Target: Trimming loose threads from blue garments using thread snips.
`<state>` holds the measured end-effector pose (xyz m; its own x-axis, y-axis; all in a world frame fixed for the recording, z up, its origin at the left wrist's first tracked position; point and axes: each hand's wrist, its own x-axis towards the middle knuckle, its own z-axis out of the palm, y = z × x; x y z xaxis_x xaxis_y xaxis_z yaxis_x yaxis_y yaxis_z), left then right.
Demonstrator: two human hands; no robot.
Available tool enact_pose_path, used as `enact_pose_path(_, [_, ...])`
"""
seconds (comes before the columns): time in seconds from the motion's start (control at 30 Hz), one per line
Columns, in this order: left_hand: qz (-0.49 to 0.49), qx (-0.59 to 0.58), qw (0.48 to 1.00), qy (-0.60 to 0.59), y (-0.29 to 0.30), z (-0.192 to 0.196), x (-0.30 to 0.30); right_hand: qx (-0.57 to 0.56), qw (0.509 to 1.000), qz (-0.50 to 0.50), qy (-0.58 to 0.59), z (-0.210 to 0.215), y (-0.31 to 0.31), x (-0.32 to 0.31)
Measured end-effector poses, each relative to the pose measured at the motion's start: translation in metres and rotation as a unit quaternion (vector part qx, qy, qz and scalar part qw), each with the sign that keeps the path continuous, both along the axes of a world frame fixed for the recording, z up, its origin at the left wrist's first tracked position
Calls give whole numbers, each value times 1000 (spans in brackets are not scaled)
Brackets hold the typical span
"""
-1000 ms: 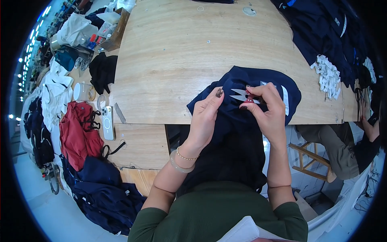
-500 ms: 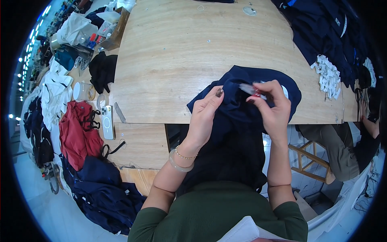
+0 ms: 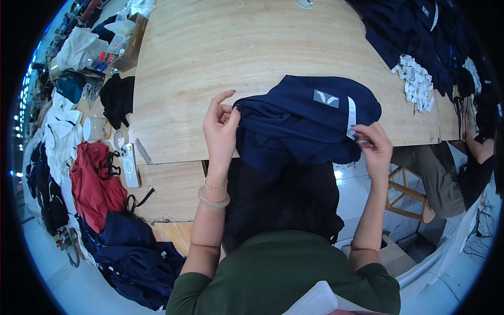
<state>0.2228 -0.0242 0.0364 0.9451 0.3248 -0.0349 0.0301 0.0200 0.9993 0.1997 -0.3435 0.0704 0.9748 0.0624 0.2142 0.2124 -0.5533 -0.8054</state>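
A navy garment point(image 3: 299, 126) lies partly spread over the table's near edge, with a grey patch point(image 3: 325, 98) on it. Beside the patch, a white strip point(image 3: 352, 113) runs toward its near right side. My left hand point(image 3: 221, 123) pinches the bunched left end of the cloth between thumb and fingers, with the index finger raised. At the lower end of the strip, the fingertips of my right hand point(image 3: 377, 147) are closed on it. Something small and reddish shows at the right fingers, too small to name.
On the left lie a phone point(image 3: 129, 165), a red garment point(image 3: 94, 184) and a pile of navy clothes point(image 3: 134, 262). White strips point(image 3: 415, 81) are heaped at the right, near more navy garments point(image 3: 415, 42). Another person's leg point(image 3: 441, 181) and a wooden stool point(image 3: 407, 194) are at the lower right.
My hands have moved apart, left hand leftward, right hand rightward and lower. The garment is spread wider, and its patch and white strip now show. The view has shifted slightly.
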Motion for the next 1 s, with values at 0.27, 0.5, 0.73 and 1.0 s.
enact_pose_path(0.27, [-92,-5,991,101,22,13,32,-135,991,15,-4,-16,-4,25])
enact_pose_path(0.5, [-183,-71,971,134,28,32,55,107,993,-32,-24,-33,-36,123])
enact_pose_path(0.73, [-172,129,971,108,27,17,53,-22,994,-108,-12,-67,-65,161])
enact_pose_path(1.0, [-188,408,888,-95,-5,16,-14,34,958,-277,60,-60,-86,60])
